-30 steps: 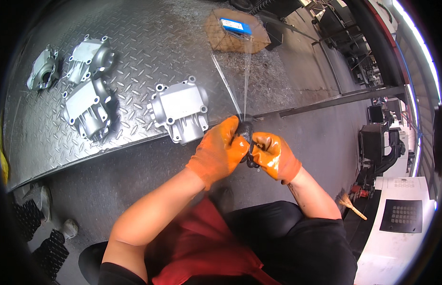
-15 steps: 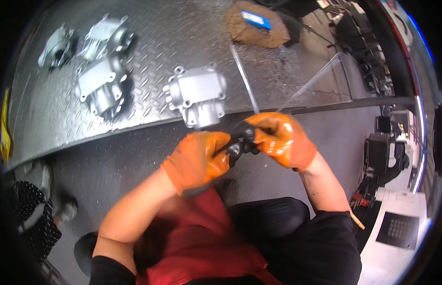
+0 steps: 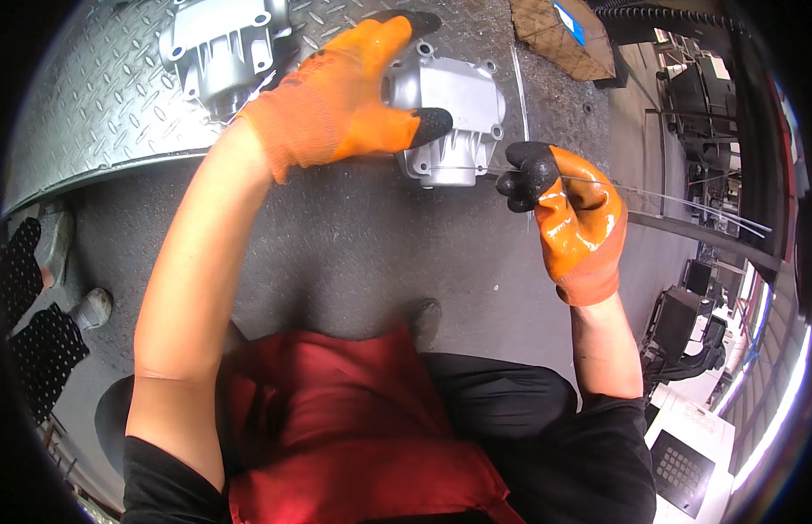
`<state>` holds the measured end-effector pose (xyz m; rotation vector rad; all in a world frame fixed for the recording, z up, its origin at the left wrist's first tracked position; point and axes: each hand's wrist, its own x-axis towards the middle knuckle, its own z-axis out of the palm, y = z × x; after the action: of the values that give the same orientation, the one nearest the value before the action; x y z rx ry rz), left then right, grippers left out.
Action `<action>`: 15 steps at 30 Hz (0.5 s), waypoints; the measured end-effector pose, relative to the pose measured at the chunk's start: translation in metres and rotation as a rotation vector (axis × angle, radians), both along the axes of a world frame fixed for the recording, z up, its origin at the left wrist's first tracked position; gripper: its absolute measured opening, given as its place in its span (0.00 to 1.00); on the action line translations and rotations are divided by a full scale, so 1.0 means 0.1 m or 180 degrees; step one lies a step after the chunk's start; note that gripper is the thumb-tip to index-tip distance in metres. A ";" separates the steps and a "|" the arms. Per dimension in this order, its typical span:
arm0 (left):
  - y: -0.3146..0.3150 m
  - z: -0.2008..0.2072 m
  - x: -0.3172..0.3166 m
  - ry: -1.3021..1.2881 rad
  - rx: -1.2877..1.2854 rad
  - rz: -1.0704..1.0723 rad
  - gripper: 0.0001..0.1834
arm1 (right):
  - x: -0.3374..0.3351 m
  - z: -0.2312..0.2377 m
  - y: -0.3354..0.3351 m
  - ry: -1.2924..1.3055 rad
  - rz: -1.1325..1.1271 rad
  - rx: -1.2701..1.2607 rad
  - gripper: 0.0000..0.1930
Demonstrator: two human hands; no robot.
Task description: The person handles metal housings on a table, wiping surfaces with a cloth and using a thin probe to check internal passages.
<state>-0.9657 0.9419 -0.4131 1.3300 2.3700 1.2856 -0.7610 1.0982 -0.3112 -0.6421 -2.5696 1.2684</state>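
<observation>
Left hand (image 3: 343, 100) spread near 2 castings (image 3: 465, 98); right hand (image 3: 574, 214) pinches rods (image 3: 687, 203).

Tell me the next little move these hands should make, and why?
Probably curl the left hand around the nearby grey metal casting to steady it. Its thumb and fingers are spread open at the casting's left side, while the right hand is busy pinching thin wire-like strands.

No readable text or signs
</observation>
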 end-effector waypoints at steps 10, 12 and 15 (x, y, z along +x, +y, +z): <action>0.10 0.00 -0.05 -0.0232 -0.0163 -0.0521 0.44 | -0.08 -0.12 0.11 -0.0073 -0.0042 0.0055 0.11; 0.09 0.04 -0.03 -0.0154 -0.0293 -0.0449 0.44 | -0.06 -0.12 0.11 -0.0029 0.0048 -0.0139 0.11; 0.05 0.10 -0.03 0.0009 -0.0481 -0.0460 0.44 | -0.10 -0.04 -0.01 -0.0220 -0.0137 -0.0179 0.12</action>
<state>-0.9692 0.9473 -0.4031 1.4270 2.2739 1.0445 -0.7713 1.0971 -0.3152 -0.7608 -2.5679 1.3315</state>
